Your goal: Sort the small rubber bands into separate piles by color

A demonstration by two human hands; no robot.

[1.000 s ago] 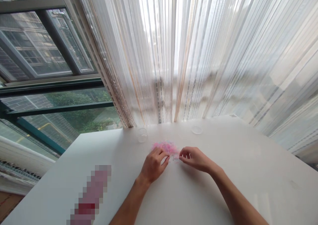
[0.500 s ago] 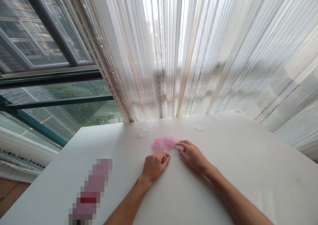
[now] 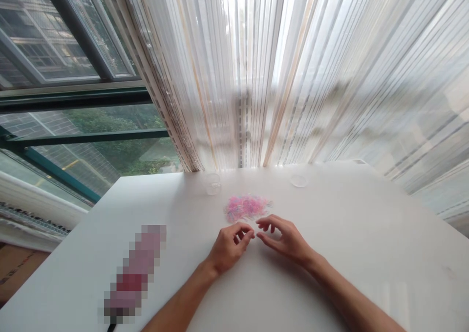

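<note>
A loose pile of small, thin pink and pale bits (image 3: 246, 208) lies on the white table (image 3: 234, 293); their kind is too small to make out. Just in front of it, my left hand (image 3: 230, 243) is closed in a pinch, thumb against forefinger. Whatever is in that pinch is too small to name. My right hand (image 3: 284, 236) is close by on the right, its thumb and fingers apart and nothing seen between them. The fingertips of both hands face each other with a narrow gap.
Near the back edge stands a clear round container (image 3: 213, 184). A clear round lid or shallow dish (image 3: 298, 181) lies farther right. A blurred-out pinkish long object (image 3: 134, 273) is at the left. Behind the table hang sheer striped curtains (image 3: 249, 102) beside a window.
My right hand has drawn back from the pile's right edge toward my left hand, its fingers lifting off the bits. My left hand stays pinched in nearly the same place.
</note>
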